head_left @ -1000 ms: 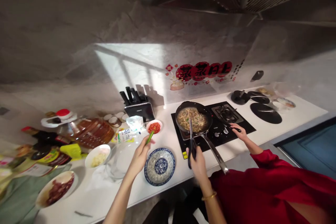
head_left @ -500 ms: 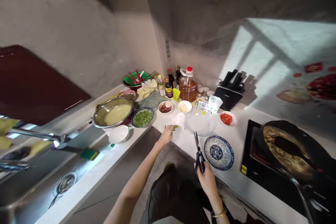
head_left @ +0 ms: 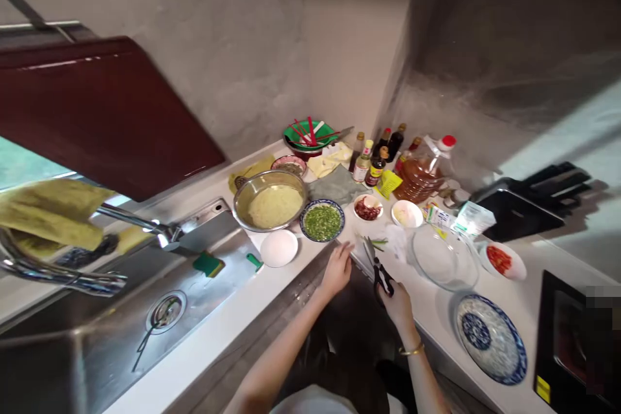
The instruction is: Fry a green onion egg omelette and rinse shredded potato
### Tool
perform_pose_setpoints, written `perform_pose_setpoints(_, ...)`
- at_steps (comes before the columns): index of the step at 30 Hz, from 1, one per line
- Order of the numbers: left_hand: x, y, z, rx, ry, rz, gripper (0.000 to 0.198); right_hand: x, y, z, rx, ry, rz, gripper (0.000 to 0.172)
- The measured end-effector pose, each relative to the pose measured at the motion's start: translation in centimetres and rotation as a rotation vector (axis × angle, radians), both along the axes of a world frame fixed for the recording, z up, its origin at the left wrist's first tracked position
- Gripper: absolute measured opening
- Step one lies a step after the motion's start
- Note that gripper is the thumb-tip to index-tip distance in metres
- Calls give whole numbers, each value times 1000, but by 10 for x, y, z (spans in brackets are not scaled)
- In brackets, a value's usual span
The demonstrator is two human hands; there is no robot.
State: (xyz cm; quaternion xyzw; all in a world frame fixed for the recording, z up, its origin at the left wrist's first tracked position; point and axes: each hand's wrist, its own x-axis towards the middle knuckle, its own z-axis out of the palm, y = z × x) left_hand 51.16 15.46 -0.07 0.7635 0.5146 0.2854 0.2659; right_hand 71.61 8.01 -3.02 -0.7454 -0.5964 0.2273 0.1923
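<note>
In the head view my right hand (head_left: 398, 304) grips black-handled kitchen scissors (head_left: 382, 275) by their loops. The blades point away from me over the counter's front edge, close to some green stalks (head_left: 379, 242) lying on the white counter. To the left of the scissors, my left hand (head_left: 337, 270) is at the counter edge, fingers stretched and slightly apart, with nothing visible in them. Just beyond it stands a blue-rimmed plate of chopped greens (head_left: 323, 221). A small bowl of dark red pieces (head_left: 367, 207) and a bowl of pale bits (head_left: 407, 214) sit farther back.
To the left are a sink (head_left: 116, 336) with a faucet (head_left: 140, 226), a steel bowl of batter (head_left: 274, 204) and a white bowl (head_left: 279, 248). A glass bowl (head_left: 445, 257), a patterned plate (head_left: 492, 339) and a black cooktop (head_left: 557, 343) are at right. Bottles (head_left: 376, 168) line the corner.
The view has swung left, showing more sink and less cooktop. My left hand has drawn back from the green stalks, while the scissors in my right hand have come closer to them.
</note>
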Motion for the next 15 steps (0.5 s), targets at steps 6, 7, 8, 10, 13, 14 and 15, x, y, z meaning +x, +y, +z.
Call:
perform_pose_setpoints(6,-99,-71,7,-115,-175,178,36,-36,90,-12,-118,-234,126,37)
perform_pose_setpoints(7,-109,-74,9,-132,-177,204,35,-40,104,-11,-129,-268,137,36)
perform_pose_setpoints(8,-118,-75,11,-143,-177,229,35,-43,117,-10,-143,-297,146,36)
perform_pose_setpoints(10,-130,-72,16,-144,-179,279,35,-48,139,-6,-172,-341,159,33)
perform_pose_setpoints(13,-142,-68,22,-113,-169,360,33,-53,164,-2,-209,-399,161,26)
perform_pose_setpoints(14,-145,-68,24,-105,-161,385,32,-54,171,-1,-215,-406,164,23)
perform_pose_setpoints(15,-148,-69,25,-100,-154,412,32,-54,176,1,-224,-411,166,21)
